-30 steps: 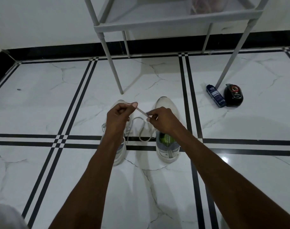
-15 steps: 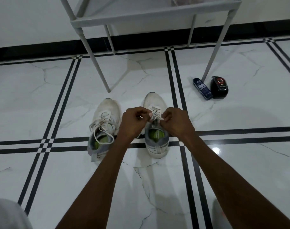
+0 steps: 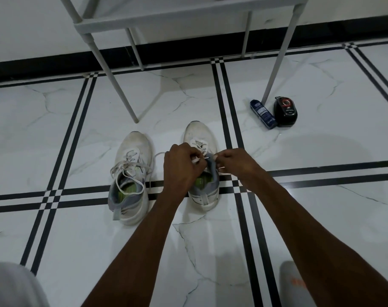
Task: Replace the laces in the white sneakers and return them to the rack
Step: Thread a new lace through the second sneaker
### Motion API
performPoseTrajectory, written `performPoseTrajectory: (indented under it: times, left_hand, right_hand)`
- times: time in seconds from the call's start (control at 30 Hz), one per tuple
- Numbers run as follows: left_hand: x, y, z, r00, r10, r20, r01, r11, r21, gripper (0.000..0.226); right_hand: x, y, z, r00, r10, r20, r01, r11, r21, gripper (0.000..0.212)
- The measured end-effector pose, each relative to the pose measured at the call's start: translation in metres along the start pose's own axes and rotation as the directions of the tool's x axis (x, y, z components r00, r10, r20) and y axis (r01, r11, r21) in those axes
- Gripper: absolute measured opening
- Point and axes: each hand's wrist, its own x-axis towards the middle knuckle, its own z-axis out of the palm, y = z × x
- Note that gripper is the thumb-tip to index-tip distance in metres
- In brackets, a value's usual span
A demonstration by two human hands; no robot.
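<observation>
Fingers (image 3: 196, 156) pinch lace (image 3: 197, 160) above marble floor (image 3: 56, 134).

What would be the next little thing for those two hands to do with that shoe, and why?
Probably draw the lace snug through the top eyelets of the right sneaker. The left hand and right hand each pinch it over the tongue, and it looks slack there, while the left sneaker lies loosely laced.

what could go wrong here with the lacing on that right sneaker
The left hand and right hand pinch a thin lace over the right sneaker; it could slip free. The left sneaker has loose laces trailing towards the hands, which might snag.
</observation>
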Motion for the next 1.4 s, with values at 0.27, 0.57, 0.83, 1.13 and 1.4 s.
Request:
performPoseTrajectory:
  times: [0.27, 0.57, 0.83, 1.13, 1.4]
  left_hand:
    - [0.001, -0.001, 0.003, 1.0, 0.005, 0.007, -0.005, 0.999, 0.035, 0.015]
    - [0.003, -0.003, 0.005, 1.0, 0.018, 0.009, -0.018, 0.996, 0.091, 0.013]
    - [0.002, -0.003, 0.006, 1.0, 0.003, -0.001, -0.003, 0.995, 0.099, 0.01]
    - [0.006, -0.009, 0.01, 1.0, -0.001, 0.021, 0.0, 0.997, 0.072, 0.012]
    - [-0.023, 0.003, 0.024, 0.975, -0.108, -0.194, 0.098, 0.993, -0.06, 0.012]
  right_hand:
    - [0.005, 0.002, -0.002, 0.999, 0.034, 0.036, -0.037, 0.996, 0.078, 0.012]
    - [0.008, 0.004, 0.001, 0.998, 0.043, 0.039, -0.046, 0.995, 0.087, 0.019]
    - [0.006, 0.0, 0.003, 0.997, 0.048, 0.052, -0.055, 0.99, 0.127, 0.013]
    - [0.004, 0.0, 0.002, 0.996, -0.008, 0.087, -0.003, 0.992, 0.128, 0.019]
    - [0.004, -0.007, 0.011, 0.996, 0.082, 0.033, -0.087, 0.967, 0.239, 0.019]
